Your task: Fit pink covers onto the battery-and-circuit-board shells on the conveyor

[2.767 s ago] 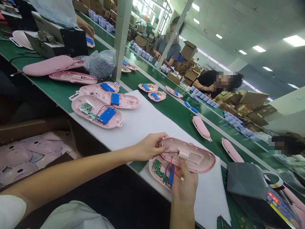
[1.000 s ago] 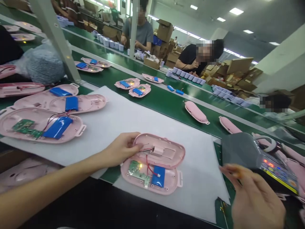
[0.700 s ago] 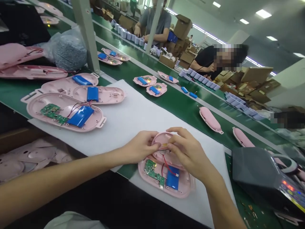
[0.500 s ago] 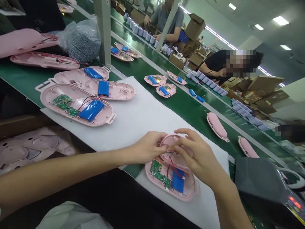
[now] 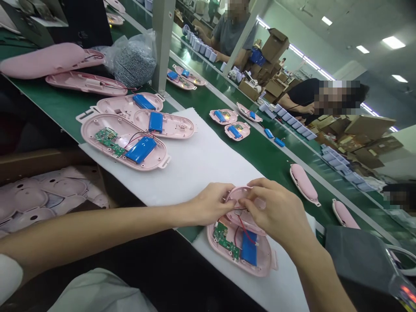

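While the green conveyor belt [image 5: 266, 156] carries other pink parts past, the white mat [image 5: 201, 169] holds the open pink case half [image 5: 260, 264] at its near edge, with a green circuit board [image 5: 226, 239] and blue battery [image 5: 249, 253] inside. Above it, the left hand [image 5: 209, 208] pinches the pink cover half's [image 5: 235, 195] rim, and the right hand [image 5: 279, 214] pinches at its inner face. A thin red wire [image 5: 244, 229] runs between the halves; lifting the cover too far could tear it loose, or closing could trap it.

Factory assembly line: green conveyor belt [image 5: 260, 151], seated workers, stacked cartons [image 5: 276, 43].
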`<state>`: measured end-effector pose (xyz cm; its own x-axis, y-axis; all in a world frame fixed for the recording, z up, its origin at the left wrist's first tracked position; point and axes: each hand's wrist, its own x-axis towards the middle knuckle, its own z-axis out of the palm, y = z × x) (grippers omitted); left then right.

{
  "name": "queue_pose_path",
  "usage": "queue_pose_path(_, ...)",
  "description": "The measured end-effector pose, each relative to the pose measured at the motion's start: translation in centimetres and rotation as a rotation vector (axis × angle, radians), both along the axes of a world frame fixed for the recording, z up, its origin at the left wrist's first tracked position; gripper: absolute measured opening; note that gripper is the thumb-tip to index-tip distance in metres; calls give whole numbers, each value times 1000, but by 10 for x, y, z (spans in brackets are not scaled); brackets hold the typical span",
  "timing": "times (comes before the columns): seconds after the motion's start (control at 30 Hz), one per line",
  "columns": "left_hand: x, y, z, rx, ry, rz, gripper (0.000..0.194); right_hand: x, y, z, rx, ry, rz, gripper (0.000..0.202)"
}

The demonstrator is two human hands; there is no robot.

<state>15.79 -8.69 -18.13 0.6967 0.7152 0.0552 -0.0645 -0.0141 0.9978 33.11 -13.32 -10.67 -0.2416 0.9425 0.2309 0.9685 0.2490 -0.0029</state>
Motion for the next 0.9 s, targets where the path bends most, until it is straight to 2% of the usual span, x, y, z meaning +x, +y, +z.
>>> queue_pose_path(0.07,-2,-1,1,-1,27,32,15,5,5,6,-79,88,-144,30)
queue_pose_path(0.13,-4,0,3,-8,63,63,14,11,9,12,-202,208,-236,33)
queue_pose_path(0.23,-4,2,6,-5,79,84,13,16,13,16,-307,365,-193,23)
queue_pose_path(0.33,-2,2,7,6,12,71,22,15,8,18,-261,438,-138,21)
queue_pose_path(0.43,-3,-3,3,114,8,76,22,9,-13,22,-197,384,-52,19)
queue_pose_path(0.53,-12,-4,3,321,7,-71,8,1,-53,11,-33,222,66,20)
queue_pose_path(0.57,-17,-3,6,410,5,-152,17,-2,-67,1,13,168,82,15)
queue_pose_path(0.6,-23,-2,11,503,19,-238,30,-5,-78,-11,33,121,82,7)
queue_pose_path(0.63,-29,1,17,595,58,-318,41,-7,-87,-26,22,84,60,15)
queue_pose_path(0.73,-45,14,45,764,315,-541,68,-11,-96,-64,-144,61,-108,92)
queue_pose_path(0.77,-46,22,55,772,392,-601,73,-11,-94,-72,-217,89,-163,104)
queue_pose_path(0.83,-39,45,72,769,463,-633,70,-7,-87,-76,-326,162,-249,104)
queue_pose_path(0.9,-17,80,86,807,510,-502,55,6,-75,-69,-379,226,-303,96)
